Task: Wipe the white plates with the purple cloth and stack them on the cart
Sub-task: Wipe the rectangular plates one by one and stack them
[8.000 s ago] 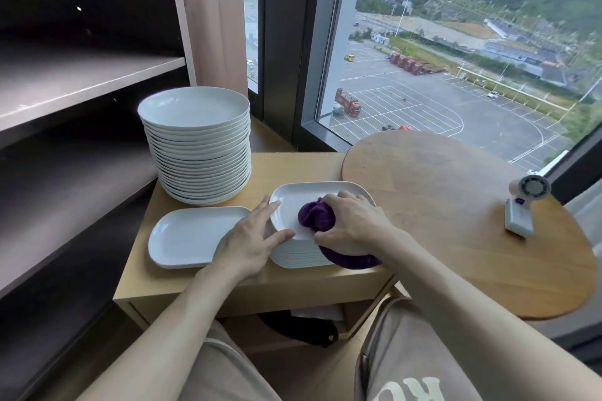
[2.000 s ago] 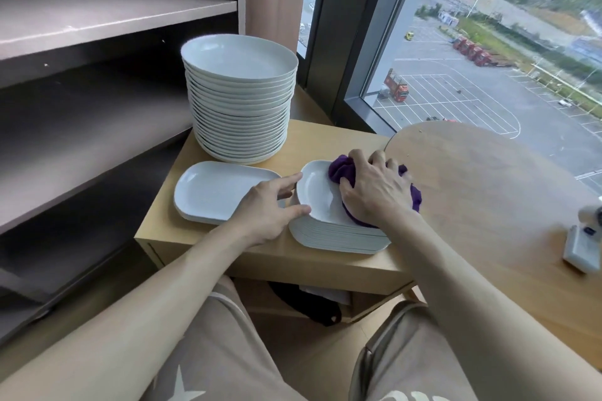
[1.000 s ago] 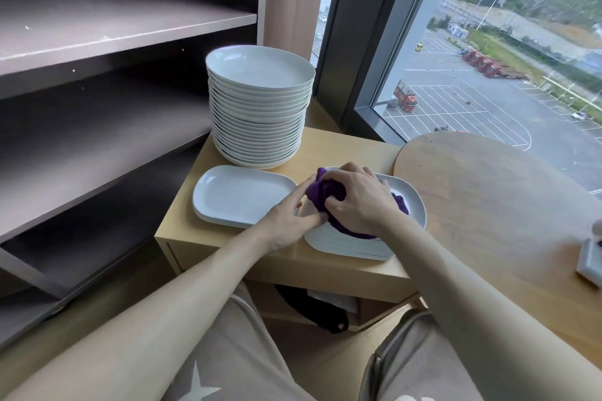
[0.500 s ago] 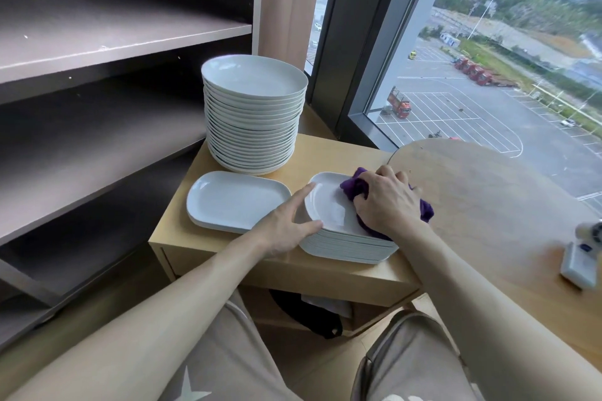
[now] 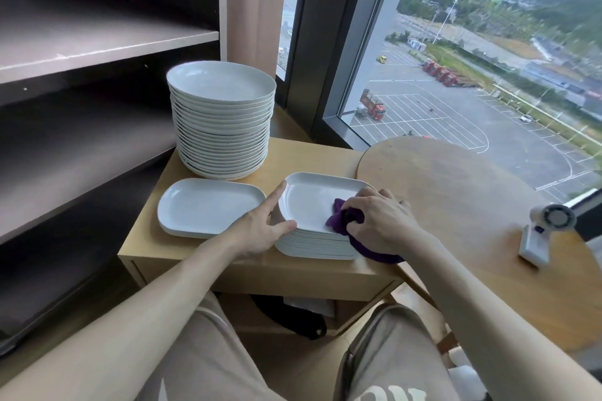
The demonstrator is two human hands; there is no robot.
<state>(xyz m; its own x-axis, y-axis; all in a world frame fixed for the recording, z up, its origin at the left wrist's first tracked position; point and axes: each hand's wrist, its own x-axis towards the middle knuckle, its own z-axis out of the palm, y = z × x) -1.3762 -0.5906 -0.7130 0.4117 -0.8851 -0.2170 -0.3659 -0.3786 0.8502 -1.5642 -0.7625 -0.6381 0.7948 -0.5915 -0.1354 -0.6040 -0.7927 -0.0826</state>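
One view only, from a wide-angle camera on the person's head, looking forward and steeply down over the lap at the wooden cart [image 5: 306, 273], close enough that both forearms run in from the bottom edge. The left hand [image 5: 257, 231] and right hand [image 5: 379, 225] sit near the centre of the frame. Dark shelving [image 5: 97, 49] fills the left side, the window [image 5: 488, 75] the upper right (straight lines bow toward the edges, probably lens distortion).

Little can be read. Pale letters on the shorts [image 5: 387, 395] at the lower edge are cut off and cannot be made out. A small blue mark on the white handheld fan [image 5: 540, 231] is too small to read.
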